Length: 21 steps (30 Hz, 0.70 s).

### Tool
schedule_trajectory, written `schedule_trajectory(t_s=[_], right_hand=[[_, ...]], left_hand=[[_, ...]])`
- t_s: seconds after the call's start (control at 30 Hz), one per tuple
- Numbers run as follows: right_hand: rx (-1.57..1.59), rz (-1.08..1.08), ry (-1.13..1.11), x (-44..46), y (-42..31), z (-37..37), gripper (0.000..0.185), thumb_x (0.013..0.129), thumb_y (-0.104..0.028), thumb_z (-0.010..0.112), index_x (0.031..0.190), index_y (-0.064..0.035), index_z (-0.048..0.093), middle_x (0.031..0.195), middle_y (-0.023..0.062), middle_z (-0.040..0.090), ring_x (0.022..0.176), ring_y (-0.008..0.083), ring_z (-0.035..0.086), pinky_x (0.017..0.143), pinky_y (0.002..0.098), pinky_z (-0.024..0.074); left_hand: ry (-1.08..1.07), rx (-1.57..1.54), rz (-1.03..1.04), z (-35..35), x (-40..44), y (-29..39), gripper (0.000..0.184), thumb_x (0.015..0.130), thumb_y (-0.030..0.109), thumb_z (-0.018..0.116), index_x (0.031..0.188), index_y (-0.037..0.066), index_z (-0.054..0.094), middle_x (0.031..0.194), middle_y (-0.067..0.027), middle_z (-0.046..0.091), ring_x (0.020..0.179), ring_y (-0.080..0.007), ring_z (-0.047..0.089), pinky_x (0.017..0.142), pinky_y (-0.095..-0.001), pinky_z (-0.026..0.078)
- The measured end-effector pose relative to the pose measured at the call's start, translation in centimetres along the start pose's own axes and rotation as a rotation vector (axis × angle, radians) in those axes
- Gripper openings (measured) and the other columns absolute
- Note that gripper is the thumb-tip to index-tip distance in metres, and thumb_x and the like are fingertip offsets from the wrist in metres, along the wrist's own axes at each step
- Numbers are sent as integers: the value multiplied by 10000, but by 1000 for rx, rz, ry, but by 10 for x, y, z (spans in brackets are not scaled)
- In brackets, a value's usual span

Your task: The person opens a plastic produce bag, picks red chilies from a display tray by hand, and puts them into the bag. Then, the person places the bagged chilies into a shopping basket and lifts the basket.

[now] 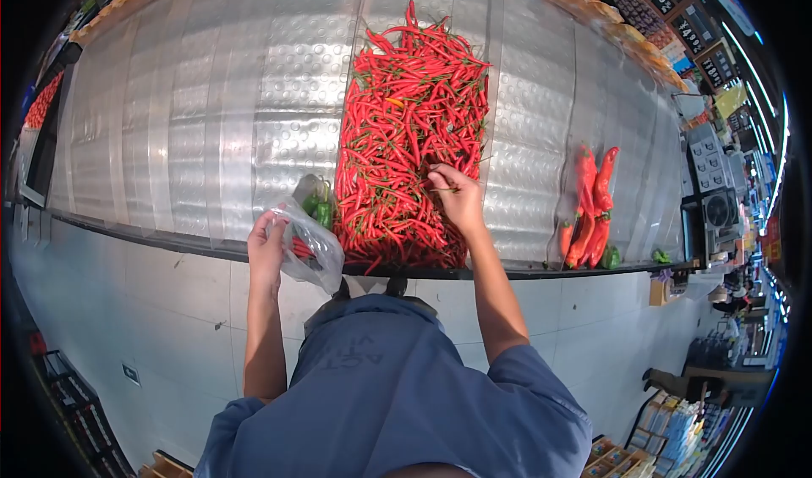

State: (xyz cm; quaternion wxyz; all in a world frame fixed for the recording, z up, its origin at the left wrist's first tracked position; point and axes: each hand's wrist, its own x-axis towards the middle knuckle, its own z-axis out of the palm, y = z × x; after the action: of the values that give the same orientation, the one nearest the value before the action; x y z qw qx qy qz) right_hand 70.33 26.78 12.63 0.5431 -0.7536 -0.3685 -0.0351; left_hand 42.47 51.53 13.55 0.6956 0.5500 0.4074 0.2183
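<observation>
In my left hand (267,243) is the rim of a clear plastic bag (320,243), gripped between closed fingers. Some red chili peppers (301,248) show through the bag's wall, which hangs over the front edge of the stand. A large heap of thin red chili peppers (397,131) with green stems lies in the middle of the stand. Over the right side of this heap, my right hand (459,200) has its fingers pinched on a chili pepper, of which mainly a thin green stem shows. Behind the bag lie a few green peppers (322,211).
Larger red peppers (588,216) lie at the right of the sloped, bubble-textured display stand (300,80), near a green pepper (611,257). A dark rim (186,243) runs along its front. Price signs (694,30) hang at the upper right. A person (685,385) is far right.
</observation>
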Motion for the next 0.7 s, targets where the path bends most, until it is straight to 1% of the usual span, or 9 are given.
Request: schedule_trajectory(t_s=[0.03, 0.1, 0.13, 0.17, 0.23, 0.27, 0.3, 0.4, 0.7], right_hand=[[0, 0, 0, -1, 3, -2, 152, 953, -128, 677, 1088, -62, 656, 720, 58, 656, 632, 168, 645, 550, 320, 503], [743, 569, 167, 0, 2, -9, 73, 1002, -155, 619, 1000, -82, 617, 620, -13, 521, 523, 67, 486, 455, 250, 389], [987, 605, 198, 1, -2, -9, 128, 1043, -216, 551, 1001, -100, 587, 600, -52, 386, 472, 55, 322, 419, 222, 266], [985, 603, 202, 2, -1, -11, 128, 1043, -216, 551, 1001, -100, 587, 600, -52, 386, 472, 55, 322, 419, 222, 266], [1497, 642, 202, 1, 7, -15, 174, 1048, -271, 533, 1015, -108, 582, 611, -52, 355, 463, 68, 294, 417, 227, 263], [1571, 602, 127, -3, 14, -16, 213, 1048, -311, 521, 1010, -109, 579, 711, -22, 471, 462, 70, 293, 416, 226, 275], [1569, 601, 134, -3, 6, -19, 213, 1048, -311, 521, 1010, -109, 579, 711, -22, 471, 462, 70, 293, 416, 226, 275], [1653, 667, 119, 0, -21, -24, 265, 1080, -308, 438, 1062, -76, 564, 995, 53, 593, 454, 79, 315, 408, 220, 301], [1734, 557, 70, -10, -35, -34, 293, 1075, -306, 445, 1207, -73, 564, 800, 7, 534, 489, 72, 344, 412, 220, 312]], left_hand=[[2, -9, -3, 0, 0, -1, 244, 983, 87, 579, 1214, 83, 656, 952, 41, 655, 555, 14, 422, 485, -172, 312], [1, -19, -5, 1, -1, -1, 243, 983, 86, 577, 1213, 83, 656, 957, 40, 655, 559, 15, 422, 485, -172, 314], [6, -19, -9, 3, -1, 1, 245, 985, 87, 574, 1216, 81, 655, 968, 37, 657, 563, 15, 422, 486, -173, 316], [10, -20, -13, 5, -2, 2, 247, 987, 87, 571, 1220, 79, 654, 978, 34, 659, 567, 15, 423, 487, -174, 318], [5, -18, -15, 7, -3, 5, 249, 989, 90, 570, 1224, 78, 653, 987, 32, 661, 570, 15, 423, 489, -172, 318], [7, -15, -17, 8, -3, 5, 252, 990, 92, 569, 1228, 77, 652, 997, 31, 663, 574, 15, 424, 490, -170, 319], [1, -14, -18, 9, -2, 4, 252, 990, 92, 569, 1228, 77, 652, 997, 31, 663, 574, 15, 424, 490, -170, 319], [-9, -10, -7, 7, -2, 2, 248, 989, 99, 574, 1222, 76, 654, 1005, 24, 666, 572, 16, 420, 490, -167, 316], [-11, 15, 13, 8, 2, -3, 246, 988, 105, 579, 1221, 83, 654, 999, 21, 666, 555, 13, 412, 475, -174, 306]])
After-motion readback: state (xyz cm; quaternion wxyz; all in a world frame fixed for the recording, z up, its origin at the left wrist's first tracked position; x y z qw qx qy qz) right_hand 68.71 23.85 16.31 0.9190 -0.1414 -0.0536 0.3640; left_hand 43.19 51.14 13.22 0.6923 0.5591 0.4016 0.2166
